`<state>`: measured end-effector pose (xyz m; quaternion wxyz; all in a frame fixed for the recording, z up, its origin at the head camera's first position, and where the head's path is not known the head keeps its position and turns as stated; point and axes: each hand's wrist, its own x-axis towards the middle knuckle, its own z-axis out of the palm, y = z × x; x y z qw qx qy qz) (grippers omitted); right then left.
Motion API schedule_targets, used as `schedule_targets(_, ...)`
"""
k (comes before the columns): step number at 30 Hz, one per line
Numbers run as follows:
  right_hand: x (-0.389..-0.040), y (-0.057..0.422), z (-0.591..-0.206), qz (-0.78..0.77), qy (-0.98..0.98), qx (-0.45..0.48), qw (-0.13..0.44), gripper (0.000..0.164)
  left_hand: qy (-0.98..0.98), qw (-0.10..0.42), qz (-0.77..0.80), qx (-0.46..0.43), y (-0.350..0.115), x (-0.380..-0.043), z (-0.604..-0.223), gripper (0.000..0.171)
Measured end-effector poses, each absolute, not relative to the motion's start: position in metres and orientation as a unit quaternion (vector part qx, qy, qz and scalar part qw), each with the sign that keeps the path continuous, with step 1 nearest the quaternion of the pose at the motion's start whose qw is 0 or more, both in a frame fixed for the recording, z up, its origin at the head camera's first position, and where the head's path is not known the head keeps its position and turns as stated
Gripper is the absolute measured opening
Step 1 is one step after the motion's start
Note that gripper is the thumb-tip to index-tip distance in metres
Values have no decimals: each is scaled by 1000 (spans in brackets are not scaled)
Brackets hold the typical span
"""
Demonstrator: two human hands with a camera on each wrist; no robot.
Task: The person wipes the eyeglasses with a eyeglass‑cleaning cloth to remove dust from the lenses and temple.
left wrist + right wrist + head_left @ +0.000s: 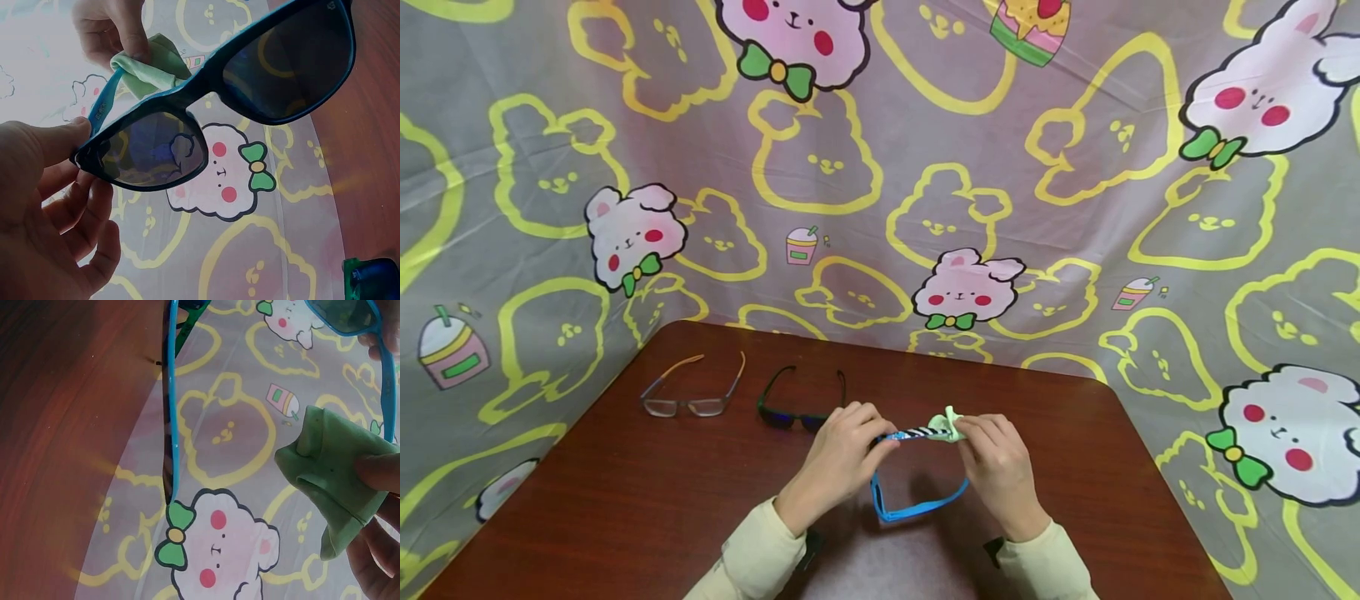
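Observation:
Blue-framed sunglasses (pixel 203 92) with dark lenses are held up above the table. My left hand (pixel 842 446) pinches them at one corner by the hinge, thumb on one side and fingers on the other. The patterned arm (pixel 913 433) of that side runs across to my right hand (pixel 1000 458). A light green cloth (pixel 337 475) is pinched in the right hand's thumb and fingers, folded about the end of this arm. In the head view the other arm (pixel 925 507), plain blue, hangs nearer to me.
Clear-lensed glasses (pixel 685 407) with orange arm tips rest at the back left of the brown table (pixel 700 500). Beside them lie dark sunglasses (pixel 786 418), partly hidden behind my left hand. A grey cloth with printed rabbits (pixel 966 292) encloses the table at the back and sides.

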<state>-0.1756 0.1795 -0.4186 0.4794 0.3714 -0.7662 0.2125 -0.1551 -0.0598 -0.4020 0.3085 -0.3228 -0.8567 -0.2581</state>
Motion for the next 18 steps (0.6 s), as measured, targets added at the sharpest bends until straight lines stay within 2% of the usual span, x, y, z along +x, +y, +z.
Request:
schedule_targets(6,-175,183,-418,207,-775,367,471,19,-860,303,-257,-321,-61,-154,-401,5)
schedule_targets(12,-174,188,-419,209,-785,366,455,14,-865,292,-252,-320,-62,-153,-402,5)
schedule_targets(18,-175,193,-420,211,-790,373,438,29,-867,282,-255,-322,-64,-152,-403,6)
